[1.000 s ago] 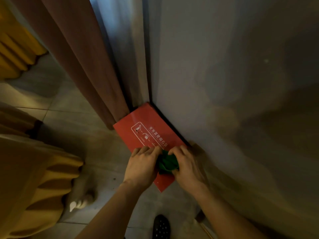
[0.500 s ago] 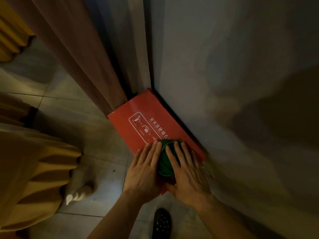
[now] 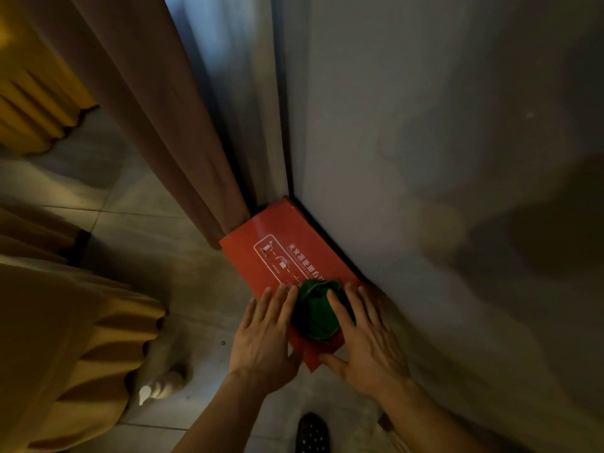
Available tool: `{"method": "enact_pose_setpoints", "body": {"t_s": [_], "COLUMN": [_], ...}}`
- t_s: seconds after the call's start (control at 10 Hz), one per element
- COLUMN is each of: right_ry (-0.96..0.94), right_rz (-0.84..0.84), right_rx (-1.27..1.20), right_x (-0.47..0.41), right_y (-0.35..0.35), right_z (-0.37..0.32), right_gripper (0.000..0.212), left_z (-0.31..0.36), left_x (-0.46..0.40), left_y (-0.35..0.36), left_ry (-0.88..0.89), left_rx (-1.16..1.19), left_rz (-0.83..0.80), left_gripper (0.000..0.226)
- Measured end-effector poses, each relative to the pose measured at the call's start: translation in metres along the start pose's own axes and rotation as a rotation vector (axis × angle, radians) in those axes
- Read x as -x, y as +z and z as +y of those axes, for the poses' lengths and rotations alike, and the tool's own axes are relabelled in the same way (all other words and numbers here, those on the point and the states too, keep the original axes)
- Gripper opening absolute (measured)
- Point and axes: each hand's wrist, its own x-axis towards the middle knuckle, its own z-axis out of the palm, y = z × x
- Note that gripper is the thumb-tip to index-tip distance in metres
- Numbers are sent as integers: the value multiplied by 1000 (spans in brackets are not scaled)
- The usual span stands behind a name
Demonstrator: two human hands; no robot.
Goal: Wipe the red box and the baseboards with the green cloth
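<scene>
Head view: white-printed red box

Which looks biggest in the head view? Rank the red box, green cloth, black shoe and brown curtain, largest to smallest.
1. brown curtain, by far the largest.
2. red box, partly covered by the hands and cloth.
3. green cloth, bunched.
4. black shoe, cut off by the bottom edge, so its full size is unsure.

The flat red cardboard box is lying at frame centre, against the grey wall to its right; the crumpled green cloth is sitting on its lower end, between both hands.
</scene>
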Motion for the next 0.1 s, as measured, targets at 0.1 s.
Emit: {"method": "enact_pose_setpoints", "body": {"t_s": [0.1], "right_ry": [44], "right_rz": [32], "right_rx": [-19], "right_x": [24], "right_y": [-23], "right_z": [-8], "right_gripper": [111], "left_z": [4], "left_x": [23], "left_y": [-25], "left_ry": [-21], "left_rx": [25], "left_rz": [25], "left_gripper": [103]}}
